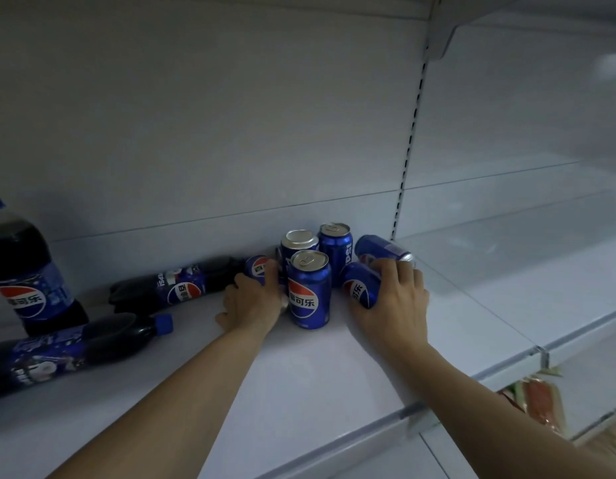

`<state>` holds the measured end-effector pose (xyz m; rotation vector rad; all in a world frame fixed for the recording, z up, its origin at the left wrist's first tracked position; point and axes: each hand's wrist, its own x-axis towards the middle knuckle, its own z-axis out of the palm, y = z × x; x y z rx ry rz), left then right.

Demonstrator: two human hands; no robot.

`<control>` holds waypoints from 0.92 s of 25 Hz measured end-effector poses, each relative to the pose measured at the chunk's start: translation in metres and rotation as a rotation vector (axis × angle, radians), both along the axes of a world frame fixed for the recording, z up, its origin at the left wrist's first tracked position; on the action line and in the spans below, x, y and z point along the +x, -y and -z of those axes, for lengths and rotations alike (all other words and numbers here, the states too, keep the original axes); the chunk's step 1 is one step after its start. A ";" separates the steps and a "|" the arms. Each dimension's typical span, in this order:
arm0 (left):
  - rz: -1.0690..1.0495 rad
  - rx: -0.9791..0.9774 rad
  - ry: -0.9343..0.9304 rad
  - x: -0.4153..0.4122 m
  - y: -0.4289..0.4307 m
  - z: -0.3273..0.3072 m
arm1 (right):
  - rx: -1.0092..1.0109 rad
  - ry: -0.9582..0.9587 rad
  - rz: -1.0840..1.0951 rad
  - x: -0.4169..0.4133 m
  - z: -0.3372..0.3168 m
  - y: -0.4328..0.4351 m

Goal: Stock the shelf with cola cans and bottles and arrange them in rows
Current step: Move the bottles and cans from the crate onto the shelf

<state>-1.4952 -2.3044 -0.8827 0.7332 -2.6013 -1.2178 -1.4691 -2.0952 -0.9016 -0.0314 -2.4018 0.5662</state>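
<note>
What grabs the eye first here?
Two hands close on a clump of blue cans in the middle of the shelf. The left hand grips a tipped left can and the right hand a tipped right can, with three standing cans between. At far left an upright bottle stands by two lying bottles.

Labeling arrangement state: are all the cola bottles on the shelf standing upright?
No, only the large bottle at far left stands; the rear small bottle and the front small bottle lie on their sides.
</note>
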 end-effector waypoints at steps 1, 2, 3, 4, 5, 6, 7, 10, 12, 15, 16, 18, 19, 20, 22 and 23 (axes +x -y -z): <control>0.006 0.002 0.007 -0.001 0.001 0.001 | -0.025 0.016 -0.009 0.000 -0.001 0.000; 0.018 0.000 0.013 0.000 0.003 0.000 | -0.052 0.023 -0.022 0.001 -0.003 0.000; 0.040 0.015 0.011 0.001 0.005 0.001 | -0.078 0.015 -0.037 0.003 -0.004 0.001; 0.069 0.047 -0.004 0.004 0.009 0.001 | -0.097 -0.009 -0.051 0.008 -0.006 0.002; 0.103 0.113 -0.033 0.009 0.012 0.000 | -0.103 -0.046 -0.066 0.013 -0.009 0.004; 0.136 0.195 -0.077 0.016 0.015 -0.001 | -0.093 -0.090 -0.084 0.020 -0.011 0.004; 0.163 0.284 -0.124 0.024 0.019 0.000 | -0.072 -0.135 -0.111 0.027 -0.012 0.005; 0.198 0.464 -0.215 0.053 0.035 0.000 | -0.025 -0.195 -0.214 0.048 -0.012 0.005; 0.254 0.481 -0.300 0.078 0.050 -0.003 | -0.027 -0.181 -0.274 0.066 -0.014 0.009; 0.357 0.367 -0.415 0.119 0.077 -0.017 | -0.049 -0.199 -0.384 0.093 -0.025 0.029; 0.395 0.314 -0.443 0.134 0.086 -0.024 | -0.054 -0.210 -0.433 0.101 -0.033 0.039; 0.445 0.186 -0.481 0.162 0.103 -0.042 | -0.058 -0.225 -0.530 0.115 -0.050 0.061; 0.440 0.134 -0.506 0.178 0.114 -0.051 | -0.058 -0.234 -0.583 0.123 -0.059 0.075; 0.427 0.093 -0.533 0.192 0.126 -0.058 | -0.058 -0.239 -0.639 0.132 -0.067 0.090; 0.392 0.031 -0.568 0.226 0.151 -0.071 | -0.059 -0.234 -0.753 0.152 -0.080 0.126; 0.366 0.007 -0.579 0.243 0.166 -0.076 | -0.058 -0.230 -0.806 0.164 -0.085 0.144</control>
